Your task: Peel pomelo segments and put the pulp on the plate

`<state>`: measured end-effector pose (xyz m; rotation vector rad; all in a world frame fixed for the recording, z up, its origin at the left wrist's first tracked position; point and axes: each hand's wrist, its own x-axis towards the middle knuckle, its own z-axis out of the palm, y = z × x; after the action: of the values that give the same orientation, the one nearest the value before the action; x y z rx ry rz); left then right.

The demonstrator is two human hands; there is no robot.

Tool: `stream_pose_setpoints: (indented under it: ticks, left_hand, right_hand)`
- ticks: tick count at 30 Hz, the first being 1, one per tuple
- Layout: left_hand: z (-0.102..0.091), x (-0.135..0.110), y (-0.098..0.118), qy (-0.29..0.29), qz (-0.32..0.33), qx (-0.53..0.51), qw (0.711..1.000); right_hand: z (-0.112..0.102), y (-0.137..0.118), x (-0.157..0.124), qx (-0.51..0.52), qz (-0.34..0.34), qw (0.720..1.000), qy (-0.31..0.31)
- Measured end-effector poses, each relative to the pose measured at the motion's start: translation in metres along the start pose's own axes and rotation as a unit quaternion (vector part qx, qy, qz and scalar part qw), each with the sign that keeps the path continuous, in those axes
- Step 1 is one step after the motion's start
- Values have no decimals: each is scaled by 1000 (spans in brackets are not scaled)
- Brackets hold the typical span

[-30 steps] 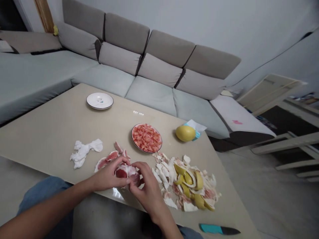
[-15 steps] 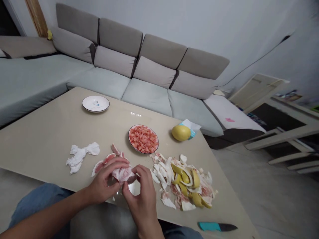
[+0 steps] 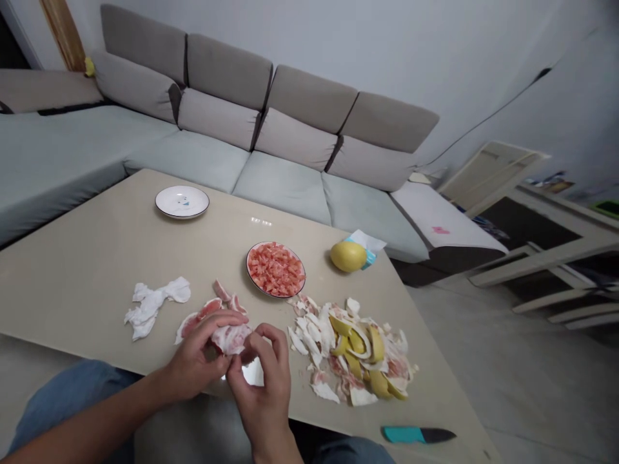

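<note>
Near the table's front edge, my left hand is wrapped around a peeled pomelo chunk, pink with whitish membrane. My right hand pinches at the chunk's right edge, thumb and fingertips close together; its fingertips partly hide what they grip. Beyond my left hand lie loose pomelo segments, partly covered by that hand. A dark-rimmed plate heaped with small pieces of pink pulp stands farther back. To the right spreads a pile of yellow rind and white pith.
A knife with a teal handle lies at the front right. Crumpled tissue is on the left, a white plate at the back left. A whole yellow pomelo rests by a tissue packet. A sofa stands behind.
My right hand has shifted slightly left against the chunk, and its fingers have curled in closer. The darker flap at the chunk's right side no longer shows. The view has moved slightly.
</note>
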<state>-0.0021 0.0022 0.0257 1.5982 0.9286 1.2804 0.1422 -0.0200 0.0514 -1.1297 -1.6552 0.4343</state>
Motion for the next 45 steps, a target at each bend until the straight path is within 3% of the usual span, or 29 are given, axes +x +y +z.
stream_pose_setpoints:
  ticks: [8,14,17,19,21,24,26,29,32,35,39,42,45]
  left_hand:
    - [-2,3,1,2,-22,3,1000]
    - [-2,6,4,6,-69,-32,997]
    - [-8,10,7,-9,-27,-36,999]
    - [-13,11,6,-13,32,-8,999]
    - [-17,12,4,-19,101,37,994]
    - [-20,11,6,-54,190,101,975]
    - [-21,10,11,-76,207,120,968]
    - [-20,9,18,-119,110,116,980]
    - [-17,9,16,-159,-46,97,981]
    - [-14,8,4,-150,-136,76,976]
    - [-12,8,-8,-172,-158,35,972]
    - [-12,9,-10,-195,-145,3,970]
    - [-13,12,-10,-200,-157,-5,967]
  right_hand:
    - [1,2,0,45,14,999,-13]
    - [3,7,-1,55,-23,997,-38]
    - [0,6,-1,91,-4,995,-48]
    - [-3,4,-1,165,46,985,-36]
    - [-5,2,1,259,140,955,-25]
    - [-8,1,4,344,271,895,-84]
    - [-10,3,6,360,308,872,-125]
    - [-12,6,9,350,299,882,-102]
    - [-11,8,9,267,254,927,-75]
    - [-9,9,8,172,177,963,-109]
    - [-13,11,9,105,92,974,-178]
    - [-20,12,12,87,79,967,-228]
    - [-23,11,14,69,80,965,-238]
